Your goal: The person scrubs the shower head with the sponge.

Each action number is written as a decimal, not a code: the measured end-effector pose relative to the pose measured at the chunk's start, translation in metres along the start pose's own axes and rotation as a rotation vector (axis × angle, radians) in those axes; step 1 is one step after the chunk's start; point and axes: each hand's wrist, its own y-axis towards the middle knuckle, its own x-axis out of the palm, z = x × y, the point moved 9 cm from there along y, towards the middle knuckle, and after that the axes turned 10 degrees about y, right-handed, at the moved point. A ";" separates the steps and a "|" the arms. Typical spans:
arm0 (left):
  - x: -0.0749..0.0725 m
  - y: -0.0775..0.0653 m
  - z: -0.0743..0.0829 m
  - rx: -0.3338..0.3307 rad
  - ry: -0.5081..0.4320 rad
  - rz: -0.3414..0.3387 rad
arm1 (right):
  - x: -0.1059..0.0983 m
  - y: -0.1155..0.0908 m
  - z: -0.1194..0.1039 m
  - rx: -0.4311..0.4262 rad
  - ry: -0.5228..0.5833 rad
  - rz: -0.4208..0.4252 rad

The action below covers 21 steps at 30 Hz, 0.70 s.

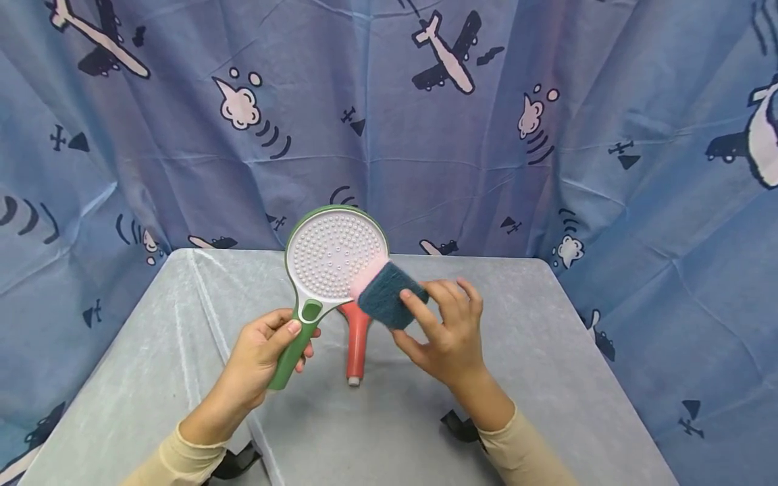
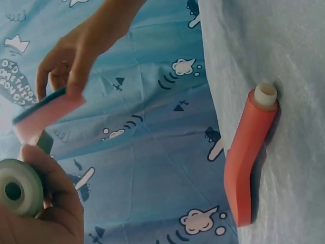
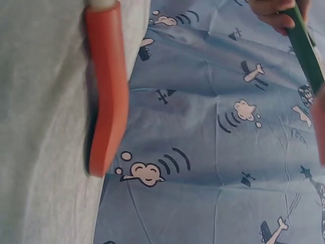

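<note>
My left hand [image 1: 258,354] grips the green handle of a shower head [image 1: 331,253], raised above the table with its white nozzle face toward me. Between thumb and fingers, my right hand [image 1: 450,331] pinches a sponge [image 1: 389,300] with a dark green scouring side and a pink foam side. The pink side lies at the lower right rim of the nozzle face. In the left wrist view, the handle's hollow round end [image 2: 14,190] pokes out of the left hand, and the sponge [image 2: 51,114] is held above it.
A red shower head [image 1: 357,344] lies on the grey cloth-covered table [image 1: 498,324], its head hidden behind the green one. Blue curtain [image 1: 377,128] printed with planes hangs behind and at both sides. Dark straps [image 1: 458,426] show beneath the wrists.
</note>
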 end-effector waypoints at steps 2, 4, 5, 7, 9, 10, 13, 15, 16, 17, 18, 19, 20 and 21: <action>0.004 0.001 0.002 0.024 0.007 -0.036 | -0.008 0.000 0.011 0.096 0.010 0.061; 0.008 0.002 0.002 0.041 0.034 -0.067 | -0.012 0.000 0.017 0.164 0.044 0.094; 0.009 0.002 0.002 0.048 0.050 -0.081 | -0.012 0.000 0.019 0.185 0.069 0.098; 0.010 0.001 0.003 0.066 0.091 -0.097 | -0.010 -0.002 0.019 0.208 0.131 0.096; 0.010 0.001 0.004 0.085 0.111 -0.097 | -0.008 -0.003 0.017 0.219 0.192 0.094; 0.009 0.001 0.005 0.095 0.117 -0.091 | -0.006 -0.004 0.016 0.222 0.218 0.095; 0.005 0.000 0.008 0.124 0.119 -0.065 | -0.003 -0.005 0.015 0.245 0.280 0.097; 0.003 0.000 0.010 0.146 0.117 -0.053 | 0.000 -0.005 0.015 0.266 0.310 0.086; 0.003 0.000 0.012 0.157 0.119 -0.051 | 0.001 -0.005 0.015 0.276 0.325 0.082; 0.003 -0.001 0.013 0.164 0.123 -0.052 | 0.003 -0.006 0.015 0.287 0.337 0.075; 0.003 -0.001 0.015 0.171 0.127 -0.055 | 0.004 -0.006 0.015 0.293 0.347 0.069; 0.004 -0.001 0.016 0.176 0.130 -0.059 | 0.005 -0.006 0.014 0.296 0.353 0.063; 0.005 -0.002 0.017 0.177 0.135 -0.064 | 0.006 -0.006 0.013 0.294 0.355 0.057; 0.005 -0.002 0.017 0.178 0.141 -0.069 | 0.007 -0.006 0.012 0.291 0.356 0.052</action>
